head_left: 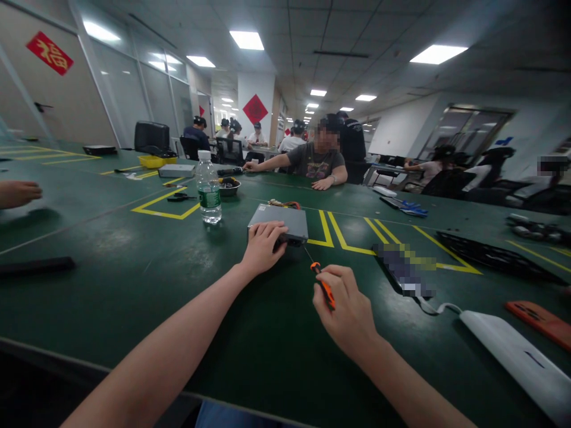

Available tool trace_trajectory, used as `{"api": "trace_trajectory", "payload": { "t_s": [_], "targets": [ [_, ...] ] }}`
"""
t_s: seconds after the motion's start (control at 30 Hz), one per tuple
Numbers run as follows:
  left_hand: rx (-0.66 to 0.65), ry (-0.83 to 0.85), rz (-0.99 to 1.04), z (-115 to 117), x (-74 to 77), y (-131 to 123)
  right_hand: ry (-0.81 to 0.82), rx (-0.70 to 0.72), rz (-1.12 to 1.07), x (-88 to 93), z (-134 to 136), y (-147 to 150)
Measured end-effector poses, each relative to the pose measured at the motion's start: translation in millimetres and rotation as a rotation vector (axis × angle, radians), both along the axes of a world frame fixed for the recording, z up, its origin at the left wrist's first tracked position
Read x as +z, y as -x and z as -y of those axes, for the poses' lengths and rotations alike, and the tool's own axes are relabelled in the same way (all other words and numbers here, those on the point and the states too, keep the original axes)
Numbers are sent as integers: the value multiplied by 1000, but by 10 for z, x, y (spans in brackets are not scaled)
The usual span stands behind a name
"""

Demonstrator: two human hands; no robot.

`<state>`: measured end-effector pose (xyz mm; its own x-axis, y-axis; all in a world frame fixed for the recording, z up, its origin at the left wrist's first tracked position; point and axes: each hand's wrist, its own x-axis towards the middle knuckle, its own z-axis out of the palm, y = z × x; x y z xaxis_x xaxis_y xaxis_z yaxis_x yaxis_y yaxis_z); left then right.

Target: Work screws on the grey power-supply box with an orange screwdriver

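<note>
A grey metal computer power supply (pixel 292 221) sits on the green table in front of me, with coloured cables at its far side. My left hand (pixel 264 246) grips its near left part, fingers laid over the top and thumb at the front face. In my right hand (pixel 345 306) is a screwdriver (pixel 316 267) with an orange and black handle. Its thin shaft points up and left at the front right corner of the power supply. Whether the tip touches the case or a screw, I cannot tell.
A water bottle (pixel 209 189) stands left of the power supply, near a metal bowl (pixel 229 188). To the right lie a phone (pixel 399 270), a white power bank (pixel 517 351) and an orange phone (pixel 542 321). A person (pixel 314 160) sits opposite; another person's hand (pixel 20 194) shows at left.
</note>
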<state>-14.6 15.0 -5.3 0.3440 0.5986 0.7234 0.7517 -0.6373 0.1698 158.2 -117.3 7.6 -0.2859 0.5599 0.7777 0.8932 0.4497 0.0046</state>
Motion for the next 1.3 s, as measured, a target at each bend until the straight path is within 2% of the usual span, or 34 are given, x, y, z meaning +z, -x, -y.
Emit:
{"api": "trace_trajectory", "payload": {
  "t_s": [0.1, 0.2, 0.4, 0.63, 0.8, 1.0, 1.3],
  "targets": [
    [-1, -4, 0, -9, -10, -2, 45, 48, 73, -36, 13, 60],
    [2, -4, -3, -13, -11, -4, 22, 89, 134, -47, -20, 55],
    [4, 5, -10, -4, 2, -8, -25, 143, 124, -37, -51, -31],
    [-11, -3, -1, 12, 12, 5, -51, 142, 126, -22, 10, 28],
    [-11, 7, 4, 19, 14, 10, -10, 201, 177, -61, -19, 60],
    [-14, 19, 1, 20, 17, 10, 91, 189, 239, -126, -82, 95],
    [-14, 29, -6, 20, 20, 18, 72, 172, 251, -129, -131, 106]
  ]
}}
